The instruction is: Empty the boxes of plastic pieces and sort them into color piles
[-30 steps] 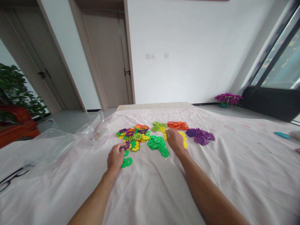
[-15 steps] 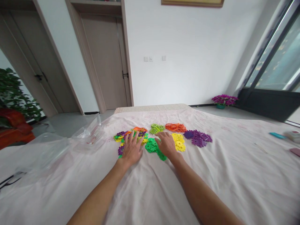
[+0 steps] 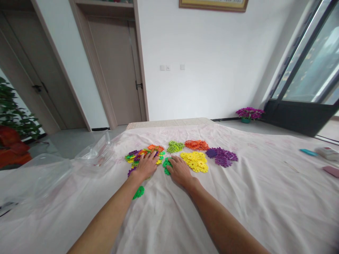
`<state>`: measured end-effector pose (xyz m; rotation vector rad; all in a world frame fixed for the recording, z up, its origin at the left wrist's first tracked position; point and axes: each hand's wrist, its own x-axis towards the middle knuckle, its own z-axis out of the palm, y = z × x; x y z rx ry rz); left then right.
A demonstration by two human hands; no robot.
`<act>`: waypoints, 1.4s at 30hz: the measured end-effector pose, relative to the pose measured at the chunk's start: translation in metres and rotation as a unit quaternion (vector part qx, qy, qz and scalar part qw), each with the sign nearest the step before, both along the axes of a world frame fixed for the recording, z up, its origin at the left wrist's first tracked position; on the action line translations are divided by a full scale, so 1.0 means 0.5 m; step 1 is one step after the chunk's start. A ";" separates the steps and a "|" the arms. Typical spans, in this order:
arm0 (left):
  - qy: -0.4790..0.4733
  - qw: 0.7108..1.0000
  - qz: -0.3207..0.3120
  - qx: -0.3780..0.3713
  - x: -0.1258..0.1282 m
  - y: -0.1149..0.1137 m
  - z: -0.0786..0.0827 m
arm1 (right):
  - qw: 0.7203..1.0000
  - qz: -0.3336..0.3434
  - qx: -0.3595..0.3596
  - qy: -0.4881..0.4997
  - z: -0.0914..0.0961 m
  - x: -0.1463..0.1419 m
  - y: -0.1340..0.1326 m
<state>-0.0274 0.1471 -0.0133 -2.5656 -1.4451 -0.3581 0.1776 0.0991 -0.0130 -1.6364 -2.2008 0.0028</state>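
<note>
Flat snowflake-shaped plastic pieces lie in piles on a pale pink bedsheet (image 3: 238,197). My left hand (image 3: 145,166) rests flat, fingers spread, on the mixed-colour pile (image 3: 137,155). My right hand (image 3: 180,170) lies flat over the dark green pile (image 3: 166,164), mostly hiding it. Past my right hand sit a yellow pile (image 3: 195,161), a light green pile (image 3: 175,146), an orange pile (image 3: 196,144) and a purple pile (image 3: 221,156). A lone green piece (image 3: 138,192) lies beside my left forearm.
A clear plastic bag (image 3: 92,155) lies crumpled at the left of the bed. Small objects, one teal (image 3: 308,152), sit at the far right edge. Beyond the bed are doors (image 3: 116,70), a potted plant (image 3: 16,116) and purple flowers (image 3: 249,113) by the window.
Both hands have slid towards me across the piles. My left hand went from a pinch on a piece to flat and spread. My right hand left the yellow pile and now covers the green one.
</note>
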 end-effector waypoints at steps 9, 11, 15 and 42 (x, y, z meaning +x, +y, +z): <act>-0.020 0.999 0.039 -0.007 -0.066 -0.011 -0.008 | 0.992 0.050 0.013 0.111 -0.012 -0.003 0.032; -0.035 0.998 0.046 -0.007 -0.075 -0.020 -0.004 | 0.988 0.058 0.031 0.137 -0.008 -0.003 0.031; -0.072 0.991 0.114 -0.007 -0.094 -0.068 0.006 | 0.989 0.061 0.061 0.119 0.004 -0.010 0.013; -0.127 0.972 0.197 0.002 -0.144 -0.159 -0.061 | 0.995 -0.018 0.019 0.099 0.061 -0.040 0.069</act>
